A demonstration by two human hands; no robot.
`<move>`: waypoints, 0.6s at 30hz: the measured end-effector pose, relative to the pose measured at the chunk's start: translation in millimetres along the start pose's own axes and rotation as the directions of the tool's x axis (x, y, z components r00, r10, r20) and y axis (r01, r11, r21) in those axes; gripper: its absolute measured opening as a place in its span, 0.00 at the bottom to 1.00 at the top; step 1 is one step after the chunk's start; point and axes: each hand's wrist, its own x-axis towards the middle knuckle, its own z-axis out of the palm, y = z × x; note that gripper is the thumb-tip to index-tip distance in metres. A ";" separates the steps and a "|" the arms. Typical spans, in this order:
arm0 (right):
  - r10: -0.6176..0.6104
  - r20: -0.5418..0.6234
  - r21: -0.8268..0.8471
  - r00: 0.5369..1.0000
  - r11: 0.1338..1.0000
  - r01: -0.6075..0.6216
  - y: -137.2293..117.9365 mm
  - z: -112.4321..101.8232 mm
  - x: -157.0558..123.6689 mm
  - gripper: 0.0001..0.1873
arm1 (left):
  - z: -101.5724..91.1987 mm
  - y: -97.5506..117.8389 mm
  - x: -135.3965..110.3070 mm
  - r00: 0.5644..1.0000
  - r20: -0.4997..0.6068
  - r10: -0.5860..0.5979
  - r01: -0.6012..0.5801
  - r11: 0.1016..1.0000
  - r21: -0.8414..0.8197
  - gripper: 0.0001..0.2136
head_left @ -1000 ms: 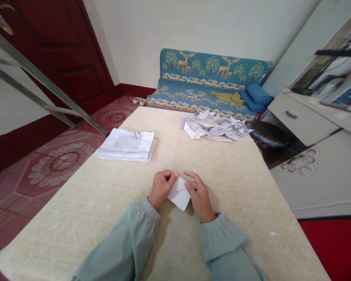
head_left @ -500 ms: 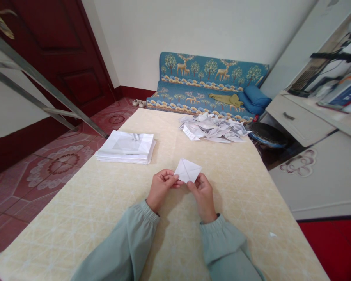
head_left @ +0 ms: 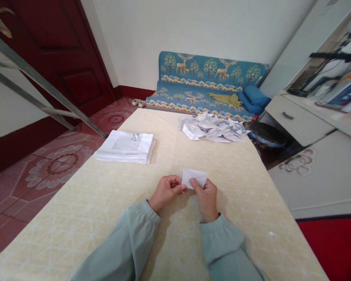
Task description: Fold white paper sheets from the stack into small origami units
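Observation:
A small folded white paper (head_left: pixel 198 175) with crease lines across its face is held just above the table. My right hand (head_left: pixel 206 195) grips it, the thumb pressed on its front and the fingers behind. At the paper's lower left corner, my left hand (head_left: pixel 169 191) pinches with thumb and index finger; its other fingers are curled. Beyond my hands, to the left, lies a stack of white paper sheets (head_left: pixel 124 147). A heap of folded papers (head_left: pixel 213 128) lies at the far right of the table.
The table (head_left: pixel 105 203) has a cream patterned cover. A tiny white scrap (head_left: pixel 272 233) is near its right side. Behind stands a blue sofa (head_left: pixel 181 88). A metal ladder (head_left: pixel 52 93) leans at left, and a black round stool (head_left: pixel 267 134) stands beside a white cabinet (head_left: pixel 307 179).
The folded paper has moved right and nearer to me and has turned from a diamond to a flatter position. My right thumb has slid up onto its face.

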 end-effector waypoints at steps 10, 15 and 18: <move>-0.590 0.129 -0.420 0.797 0.696 0.583 -6.5 -5.8 -0.8 0.07 | -9.1 2.8 0.9 0.931 -0.185 0.313 -0.206 0.873 0.441 0.09; -0.619 0.259 -0.627 0.741 0.476 0.616 -5.7 -5.8 1.6 0.10 | -10.2 6.6 -1.7 0.903 -0.155 0.400 -0.262 0.800 0.539 0.16; -0.541 0.324 -0.694 0.776 0.422 0.584 -5.6 -1.8 2.9 0.09 | -8.6 8.8 -4.6 0.876 -0.053 0.480 -0.342 0.693 0.634 0.19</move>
